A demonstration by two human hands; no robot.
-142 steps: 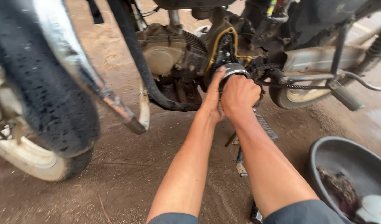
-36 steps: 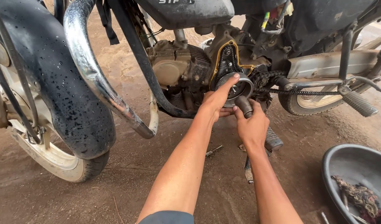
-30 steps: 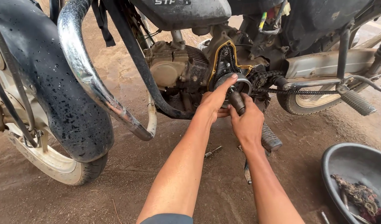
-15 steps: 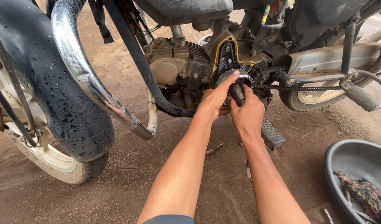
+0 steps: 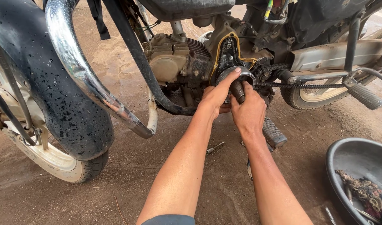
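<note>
A motorcycle engine (image 5: 178,62) has its side cover off, showing a round metal rotor (image 5: 246,76) framed by a yellow gasket edge. My left hand (image 5: 216,96) holds the rotor, its forefinger over the rim. My right hand (image 5: 248,112) grips a dark cylindrical tool (image 5: 237,89) set against the rotor's middle. The drive chain (image 5: 307,85) runs from beside the rotor toward the rear wheel (image 5: 313,93).
A black front mudguard (image 5: 53,83), a chrome crash bar (image 5: 95,79) and the front wheel (image 5: 53,160) fill the left. A footpeg (image 5: 274,132) sits below my right hand. A grey basin (image 5: 345,166) with rags and tools stands at the right. A small bolt (image 5: 214,147) lies on the dirt.
My right hand came up from below the rotor and pressed the dark tool against its middle. My left hand stayed on the rotor. The view shifted slightly.
</note>
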